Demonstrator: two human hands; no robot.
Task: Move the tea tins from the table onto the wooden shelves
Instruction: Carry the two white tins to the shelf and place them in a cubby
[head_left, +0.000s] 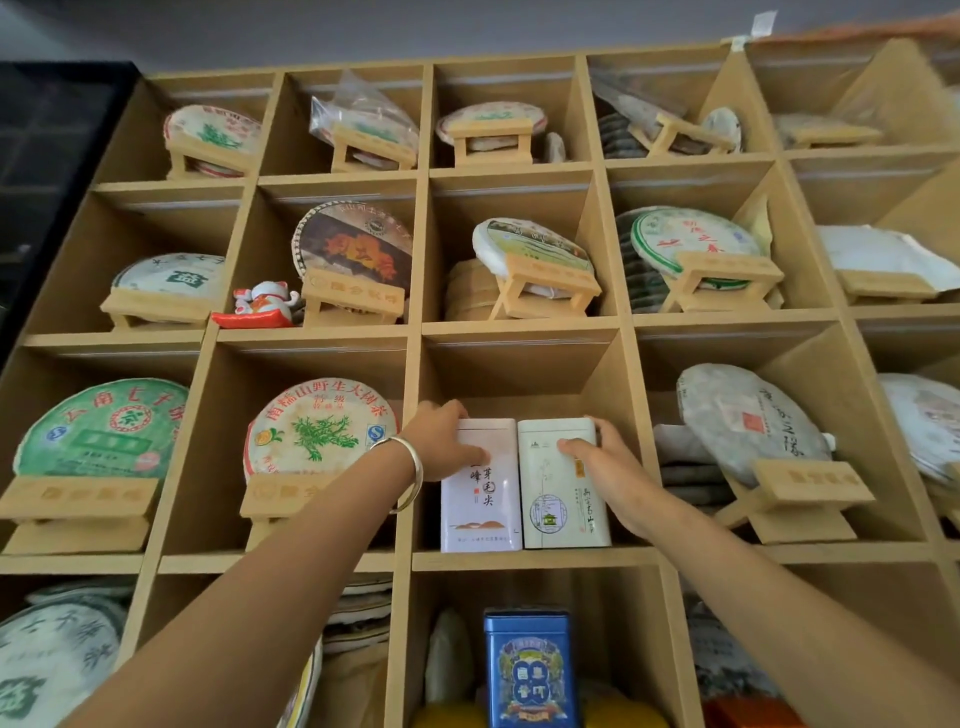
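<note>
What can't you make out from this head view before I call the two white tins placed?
- Table: outside the head view, so any remaining tins are unseen.
- White tin: upper left face covered by the left hand.
- Pale green tin: top right corner covered by the right hand.
- Blue tin: base cut off by the bottom edge.

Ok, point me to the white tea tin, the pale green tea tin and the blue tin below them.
white tea tin (480, 506): head view, middle of its front face.
pale green tea tin (566, 512): head view, lower front face.
blue tin (530, 670): head view, centre of its printed front label.
</note>
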